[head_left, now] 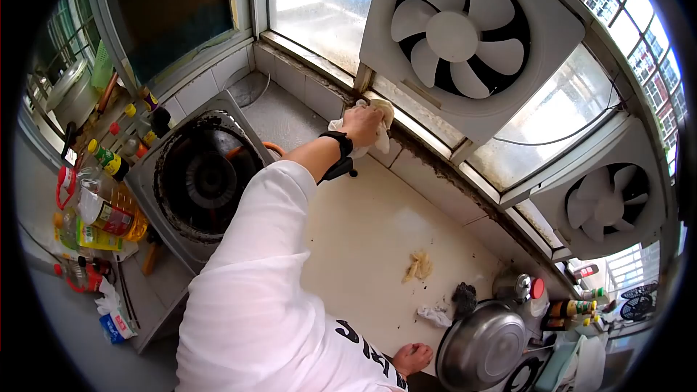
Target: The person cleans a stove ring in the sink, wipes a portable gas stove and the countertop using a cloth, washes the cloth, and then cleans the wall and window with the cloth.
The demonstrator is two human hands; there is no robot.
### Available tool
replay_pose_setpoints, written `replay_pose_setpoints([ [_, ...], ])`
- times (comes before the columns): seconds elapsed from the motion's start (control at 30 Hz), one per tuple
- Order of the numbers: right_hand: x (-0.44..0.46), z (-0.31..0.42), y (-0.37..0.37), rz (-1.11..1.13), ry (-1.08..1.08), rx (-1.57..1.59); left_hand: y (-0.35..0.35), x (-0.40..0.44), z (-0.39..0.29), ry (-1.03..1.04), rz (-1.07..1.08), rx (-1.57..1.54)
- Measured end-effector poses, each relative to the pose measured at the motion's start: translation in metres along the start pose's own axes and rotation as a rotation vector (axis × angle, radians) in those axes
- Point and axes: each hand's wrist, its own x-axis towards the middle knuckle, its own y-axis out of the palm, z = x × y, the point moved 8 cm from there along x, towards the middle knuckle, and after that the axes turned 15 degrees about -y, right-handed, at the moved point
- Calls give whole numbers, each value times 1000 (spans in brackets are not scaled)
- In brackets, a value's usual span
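Note:
My left hand (361,128), below a black wristband, is closed around a crumpled whitish cloth (382,110). It presses the cloth against the dirty window ledge (417,147), just above the white wall tiles. Down by the front of the pale counter (348,239), my right hand (412,359) rests with its fingers curled in, and nothing shows in it. To its right lies a steel basin (483,345), bottom up. A yellowish crumpled rag (418,267), a white rag (434,316) and a dark scouring pad (465,297) lie on the counter.
A grimy gas stove (207,178) stands left of my arm, with oil and sauce bottles (109,207) beyond it. Two exhaust fans (451,36) (608,210) sit in the window frame. A cable (559,141) hangs below the larger fan. Jars and bottles (570,308) crowd the right end.

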Motion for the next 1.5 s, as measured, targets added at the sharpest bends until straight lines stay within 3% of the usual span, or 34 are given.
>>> replay_pose_setpoints([
  [0.1,-1,1,1,-30,-12,-36,10,-5,-23,17,98,-51],
  [0.23,-2,1,2,-47,-8,-64,-4,19,-27,96,-152,252],
  [0.3,-2,0,4,-40,3,-55,8,47,-3,-68,-11,442],
  [0.37,-4,0,3,-25,14,-47,-8,48,4,-78,50,504],
  [0.5,3,2,0,2,25,-59,15,62,7,-163,50,446],
  [0.73,0,0,5,17,48,-35,22,8,-90,197,11,162],
  [0.8,4,4,-1,-20,20,-56,36,15,-84,153,132,-26],
  [0.87,5,6,-2,-4,20,-102,14,23,-50,13,-19,-257],
  [0.9,4,3,-2,-8,22,-106,5,29,-27,-126,15,-310],
  [0.97,-1,-2,5,59,28,-24,-12,31,18,-422,-347,-485],
  [1.03,-4,-5,6,49,30,-29,-17,40,21,-464,-312,-538],
  [1.1,-2,-4,8,39,23,-34,4,57,-13,-387,-107,-440],
  [1.2,1,2,1,-40,-46,-47,28,34,-99,-140,-69,-360],
  [1.23,1,2,6,-35,-55,-49,30,12,-131,-3,-219,-281],
  [1.3,-4,-7,10,70,49,-40,30,-9,-165,83,-181,-353],
  [1.37,-3,-2,4,49,39,-23,37,-4,-160,109,-90,-389],
  [1.43,-4,-4,6,17,57,-30,18,1,-143,213,-228,-303],
  [1.5,-10,-12,8,47,65,-26,3,21,-98,36,-312,-341],
])
